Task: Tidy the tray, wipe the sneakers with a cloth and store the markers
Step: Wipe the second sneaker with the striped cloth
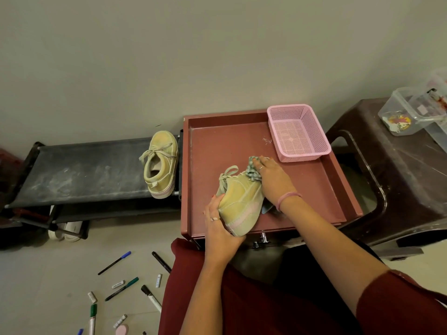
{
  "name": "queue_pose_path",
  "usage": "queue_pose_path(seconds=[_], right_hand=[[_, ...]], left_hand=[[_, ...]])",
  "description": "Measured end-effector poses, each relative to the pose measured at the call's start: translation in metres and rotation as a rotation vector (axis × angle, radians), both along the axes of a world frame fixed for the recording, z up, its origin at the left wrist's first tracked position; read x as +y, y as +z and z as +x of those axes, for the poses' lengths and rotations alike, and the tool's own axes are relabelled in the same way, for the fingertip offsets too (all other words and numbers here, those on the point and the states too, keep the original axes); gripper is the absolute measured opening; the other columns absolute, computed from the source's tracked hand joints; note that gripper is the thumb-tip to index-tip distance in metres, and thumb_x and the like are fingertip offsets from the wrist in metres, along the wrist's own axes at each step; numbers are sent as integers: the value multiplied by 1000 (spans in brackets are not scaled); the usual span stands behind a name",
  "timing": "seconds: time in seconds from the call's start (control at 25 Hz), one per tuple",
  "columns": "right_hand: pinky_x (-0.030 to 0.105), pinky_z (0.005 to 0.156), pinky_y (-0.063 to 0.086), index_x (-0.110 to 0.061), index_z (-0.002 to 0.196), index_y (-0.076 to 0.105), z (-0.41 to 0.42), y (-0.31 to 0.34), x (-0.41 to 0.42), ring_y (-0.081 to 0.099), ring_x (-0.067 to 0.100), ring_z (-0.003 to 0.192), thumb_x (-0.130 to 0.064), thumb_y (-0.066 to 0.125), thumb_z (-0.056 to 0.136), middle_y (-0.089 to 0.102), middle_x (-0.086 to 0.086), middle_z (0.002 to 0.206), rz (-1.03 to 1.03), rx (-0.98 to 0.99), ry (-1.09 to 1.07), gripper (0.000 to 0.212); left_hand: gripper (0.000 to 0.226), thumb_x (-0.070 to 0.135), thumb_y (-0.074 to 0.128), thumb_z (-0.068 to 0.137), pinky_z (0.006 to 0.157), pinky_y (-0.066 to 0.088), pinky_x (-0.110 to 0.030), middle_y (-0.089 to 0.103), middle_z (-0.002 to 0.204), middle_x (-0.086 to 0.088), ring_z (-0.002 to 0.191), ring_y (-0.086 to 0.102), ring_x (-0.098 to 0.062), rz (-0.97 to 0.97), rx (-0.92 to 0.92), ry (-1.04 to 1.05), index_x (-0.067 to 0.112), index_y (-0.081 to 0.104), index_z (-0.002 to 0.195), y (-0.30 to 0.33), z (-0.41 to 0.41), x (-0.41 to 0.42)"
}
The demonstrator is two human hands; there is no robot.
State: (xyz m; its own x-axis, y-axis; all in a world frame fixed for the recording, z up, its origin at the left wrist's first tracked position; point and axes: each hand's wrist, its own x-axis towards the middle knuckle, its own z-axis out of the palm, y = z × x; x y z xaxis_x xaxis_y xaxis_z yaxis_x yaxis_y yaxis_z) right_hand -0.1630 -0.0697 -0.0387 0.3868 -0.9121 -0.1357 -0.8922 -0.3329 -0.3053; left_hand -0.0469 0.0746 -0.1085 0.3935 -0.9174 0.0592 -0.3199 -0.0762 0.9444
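A yellow-green sneaker (pixel 239 199) lies tilted on its side in the reddish-brown tray (pixel 217 146). My left hand (pixel 220 223) grips its heel and sole at the tray's near edge. My right hand (pixel 272 177) presses a green checked cloth (pixel 252 171) against the sneaker's toe and laces. The second sneaker (pixel 160 163) stands on the black shoe rack (pixel 84 170) to the left. Several markers (pixel 122 288) and pens lie scattered on the floor at the lower left.
A pink mesh basket (pixel 298 132) with nothing in it sits in the tray's far right corner. A dark brown plastic stool (pixel 401 177) on the right carries clear containers (pixel 411 112). White shoes (pixel 65 230) sit under the rack. The wall is close behind.
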Motion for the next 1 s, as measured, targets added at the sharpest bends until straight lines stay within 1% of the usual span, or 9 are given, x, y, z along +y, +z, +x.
queue_pose_path(seconds=[0.16,0.28,0.36,0.48,0.56,0.72,0.84,0.92,1.0], right_hand=[[31,118,10,-20,150,19,6,13,46,7,21,146,17,36,85,12,-1,159,101,-148,131,77],[31,119,12,-23,149,23,0,14,71,7,14,147,19,34,84,14,-7,158,144,-269,199,78],[27,119,10,-23,149,22,-6,10,63,7,14,146,18,36,85,15,-6,158,114,-224,202,77],[27,116,12,-20,150,18,-2,9,40,8,19,146,18,35,86,14,-2,158,47,-106,135,76],[27,116,9,-19,150,19,9,16,40,8,21,146,18,36,85,15,0,158,71,-121,99,76],[16,110,-5,-24,150,17,12,22,90,0,13,146,17,38,85,6,-10,157,113,-263,202,79],[9,102,-19,-23,149,15,5,15,114,-3,15,147,9,41,89,-1,-13,154,65,-256,259,73],[13,104,-16,-21,151,10,9,18,101,-2,16,147,5,37,92,3,-6,158,40,-190,236,70],[18,112,-4,-16,151,13,17,21,75,8,18,146,6,35,92,14,1,158,23,-116,187,66]], left_hand=[[96,30,85,54,103,42,-51,39,137,3,132,40,-24,-12,-18,8,37,34,136,-4,3,-1],[99,29,86,55,103,42,-49,39,137,3,131,41,-22,-29,-28,19,41,32,137,-1,2,1],[97,30,85,56,104,41,-51,40,137,3,132,40,-25,-43,-30,8,35,33,137,-1,0,0],[92,33,82,56,104,40,-51,41,136,2,132,39,-26,-37,-40,5,29,36,135,0,-2,-2],[95,30,84,54,103,42,-52,41,137,-1,131,41,-26,-19,-16,12,30,36,136,-3,0,-3],[101,29,88,55,104,44,-47,39,138,1,130,44,-20,1,42,7,36,31,138,-7,3,-2],[97,31,87,55,104,45,-44,39,137,4,128,47,-19,4,52,10,37,33,136,-7,1,-2],[101,27,90,52,103,45,-48,42,137,-2,128,48,-24,14,47,25,35,34,136,-8,2,-3],[103,27,91,51,103,43,-51,40,138,-1,129,45,-25,7,36,12,31,34,137,-8,1,-2]])
